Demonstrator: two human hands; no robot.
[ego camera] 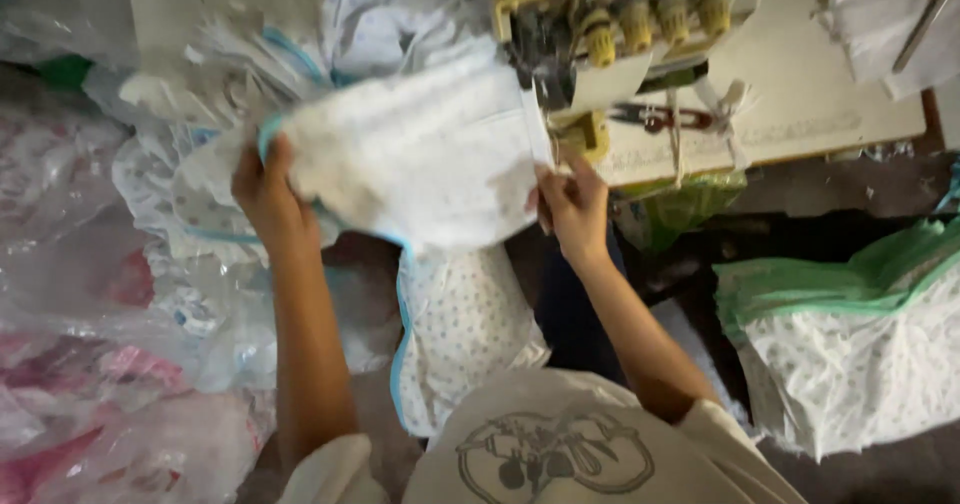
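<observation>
Both hands clamped on one white fabric piece (420,154), held spread just near of the sewing machine (610,24): left hand (268,199) pinching the left edge by its light-blue trim, right hand (572,204) gripping the right edge beside the machine's foot. Motion-blurred, so finger detail unclear. Hanging below, a dotted white panel (465,334) edged in blue. Red-handled scissors (660,119) on the cream table (800,94) to the right. Green-trimmed dotted stack (850,354) near right; plastic-wrapped bundles (90,294) left.
</observation>
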